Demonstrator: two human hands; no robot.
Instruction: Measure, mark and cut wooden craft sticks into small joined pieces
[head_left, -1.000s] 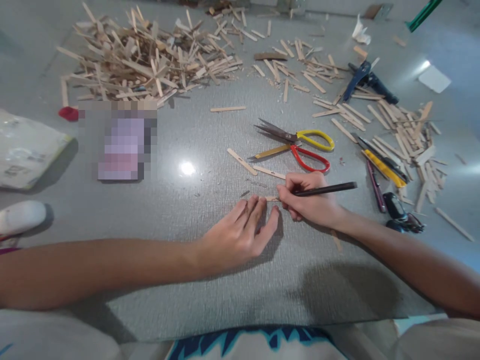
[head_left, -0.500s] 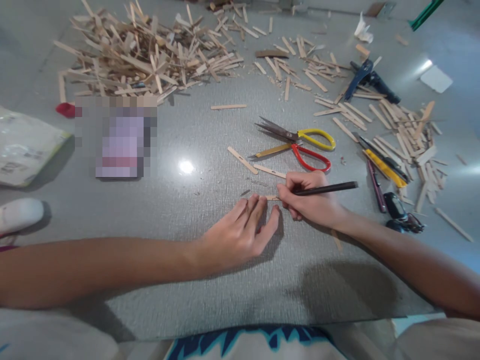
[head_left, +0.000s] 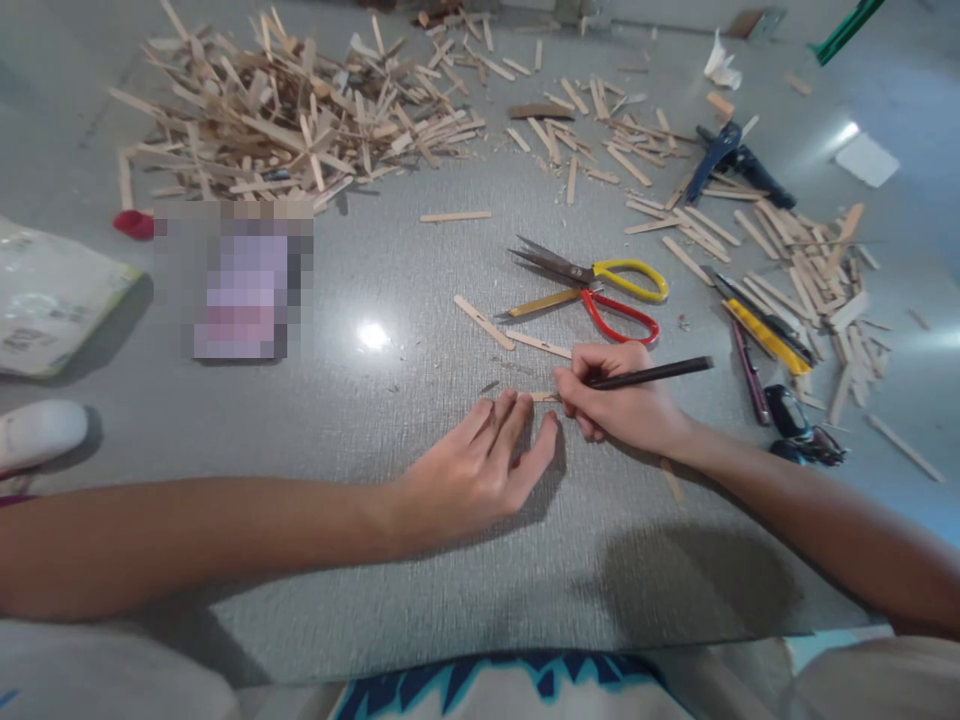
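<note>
My left hand (head_left: 472, 455) lies low over the table, its fingertips pressing a small wooden craft stick (head_left: 541, 397) flat and its thumb apart. A slim black pen-shaped tool (head_left: 652, 373) is pinched in my right hand (head_left: 619, 395), with its thin tip at the stick's right part. I cannot tell whether it is a pen or a blade. Just beyond my hands lie a craft stick with a small slot (head_left: 484, 322) and another marked stick (head_left: 536, 343), partly behind my right fingers. Scissors with yellow and red handles (head_left: 592, 280) rest farther off, blades apart, by a gold pointed tool (head_left: 544, 303).
A large heap of craft sticks (head_left: 300, 120) covers the back left. More sticks, a yellow cutter (head_left: 772, 335), a purple pen (head_left: 750, 375) and keys (head_left: 791, 415) lie right. A blurred-out purple item (head_left: 244, 290), a plastic bag (head_left: 56, 300) and a white mouse-like object (head_left: 41, 432) are left.
The view has shifted very slightly. Both hands and the black tool keep nearly the same position on the stick.
</note>
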